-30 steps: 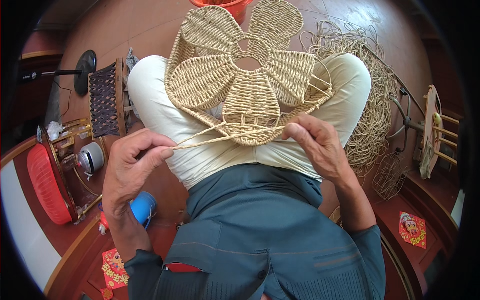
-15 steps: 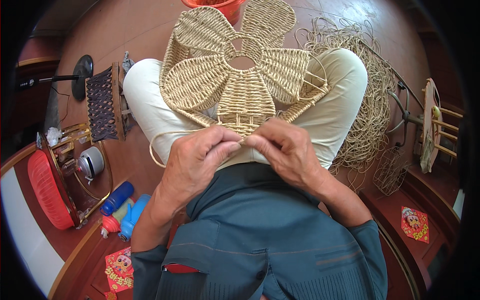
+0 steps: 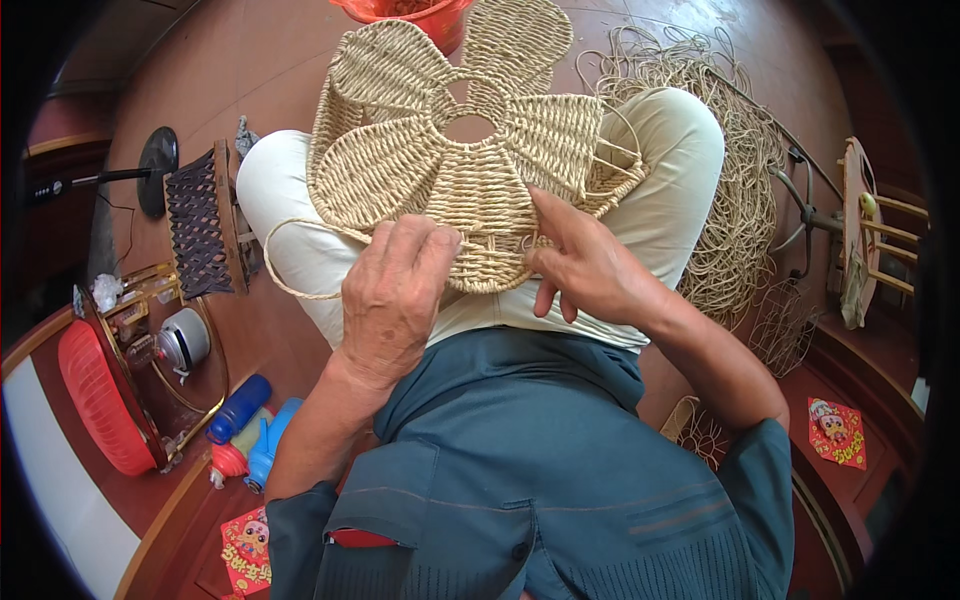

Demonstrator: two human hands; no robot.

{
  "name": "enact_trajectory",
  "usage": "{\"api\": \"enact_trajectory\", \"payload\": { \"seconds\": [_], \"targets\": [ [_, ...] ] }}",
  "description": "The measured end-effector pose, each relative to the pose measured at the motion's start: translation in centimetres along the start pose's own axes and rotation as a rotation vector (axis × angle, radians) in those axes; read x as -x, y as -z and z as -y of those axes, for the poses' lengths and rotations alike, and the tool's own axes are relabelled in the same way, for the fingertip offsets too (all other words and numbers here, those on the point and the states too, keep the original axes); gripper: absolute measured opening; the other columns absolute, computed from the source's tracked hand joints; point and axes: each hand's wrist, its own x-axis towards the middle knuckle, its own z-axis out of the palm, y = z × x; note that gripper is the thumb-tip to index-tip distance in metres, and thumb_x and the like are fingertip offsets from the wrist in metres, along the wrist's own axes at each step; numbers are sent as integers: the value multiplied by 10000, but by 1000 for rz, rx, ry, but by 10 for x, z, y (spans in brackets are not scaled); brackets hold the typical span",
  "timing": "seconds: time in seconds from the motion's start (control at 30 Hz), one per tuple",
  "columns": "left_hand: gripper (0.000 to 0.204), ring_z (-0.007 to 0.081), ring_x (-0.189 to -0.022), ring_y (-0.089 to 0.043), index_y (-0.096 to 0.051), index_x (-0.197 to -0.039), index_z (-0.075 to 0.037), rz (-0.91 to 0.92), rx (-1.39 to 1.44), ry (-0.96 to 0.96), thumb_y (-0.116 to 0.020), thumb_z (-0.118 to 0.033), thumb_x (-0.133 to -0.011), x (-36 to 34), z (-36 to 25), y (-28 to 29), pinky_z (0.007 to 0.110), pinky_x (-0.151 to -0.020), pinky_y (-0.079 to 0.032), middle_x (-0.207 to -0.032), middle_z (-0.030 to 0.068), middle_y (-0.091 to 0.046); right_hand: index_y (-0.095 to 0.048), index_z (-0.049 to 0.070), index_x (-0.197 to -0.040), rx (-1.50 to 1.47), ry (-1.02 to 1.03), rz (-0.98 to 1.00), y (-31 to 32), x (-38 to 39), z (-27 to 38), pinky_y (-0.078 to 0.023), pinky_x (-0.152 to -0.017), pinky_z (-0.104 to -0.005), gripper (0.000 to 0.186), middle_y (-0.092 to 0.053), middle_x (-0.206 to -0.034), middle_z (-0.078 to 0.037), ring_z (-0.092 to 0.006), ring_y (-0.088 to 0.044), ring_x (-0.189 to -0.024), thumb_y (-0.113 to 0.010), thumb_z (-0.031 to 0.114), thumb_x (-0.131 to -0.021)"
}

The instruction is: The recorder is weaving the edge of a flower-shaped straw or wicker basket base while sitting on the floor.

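A flower-shaped straw-coloured woven piece [image 3: 365, 160], with rounded petals around a central ring and side walls beneath, lies across my lap. My left hand [image 3: 395, 290] grips the lower petal's left side with bent fingers, near a loose cord [image 3: 295, 222] that loops out leftward over my thigh. My right hand [image 3: 585, 265] touches that petal's right edge with its fingers apart: one reaches up along the edge, others hang below. Small gaps and loops of cord show in the weave between my hands.
Tangled cord [image 3: 730, 220] covers the floor at right, beside a wooden-framed object [image 3: 855, 230]. A red bucket [image 3: 400, 15] stands behind the piece. At left are a black stand [image 3: 158, 170], a woven panel [image 3: 200, 225], a red basin [image 3: 105, 395], a metal pot [image 3: 185, 345] and bottles [image 3: 240, 405].
My hands first held cord apart, then met low at the centre; now they sit on either side of the lower petal, the left drawn closed over it, the right's fingers higher and spread.
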Motion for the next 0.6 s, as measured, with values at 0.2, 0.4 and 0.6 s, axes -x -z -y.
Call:
{"api": "enact_trajectory", "payload": {
  "seconds": [0.2,0.4,0.6],
  "targets": [
    [104,301,-893,-648,-735,-1043,-76,-64,86,41,-785,-58,-953,0,-9,-20,442,-785,-537,-988,80,-663,-332,-72,-1666,-117,-82,126,10,-13,0,-611,-557,-291,679,-674,-1371,-243,-188,-763,-755,-488,3,-1009],
    [93,300,-849,-622,-731,-995,-72,-98,122,81,-795,-43,-935,1,-14,-28,441,-758,-508,-929,77,-637,-472,-55,-1524,-153,-114,98,7,-14,-2,-574,-515,-228,494,-662,-1429,-213,-133,-758,-732,-521,26,-1040],
    [104,297,-831,-619,-723,-968,-83,-135,90,94,-796,-29,-917,1,-17,-32,440,-741,-498,-888,64,-630,-481,-39,-1507,-131,-154,74,9,-10,5,-582,-538,-238,489,-660,-1372,-191,-129,-754,-747,-517,25,-1023]
  ]
}}
